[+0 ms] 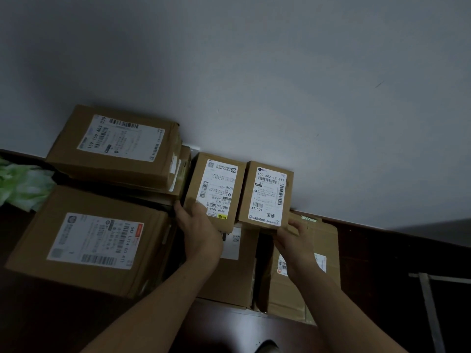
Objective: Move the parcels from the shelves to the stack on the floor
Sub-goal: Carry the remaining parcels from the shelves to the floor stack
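Two small cardboard parcels with white labels sit side by side against the wall, on top of the floor stack. My left hand (197, 225) grips the near left corner of the left small parcel (216, 186), thumb on its label. My right hand (297, 238) holds the near right corner of the right small parcel (267, 193), fingers curled at its edge. Under them lie a flat box (229, 276) and another box (323, 250) on the right.
Two bigger parcels are at the left: one at the back (117, 146) on a stack, one nearer (89, 240). Green plastic (20, 184) lies at the far left. A grey wall (254, 72) runs behind, dark floor (382, 263) to the right, with a metal frame (430, 309).
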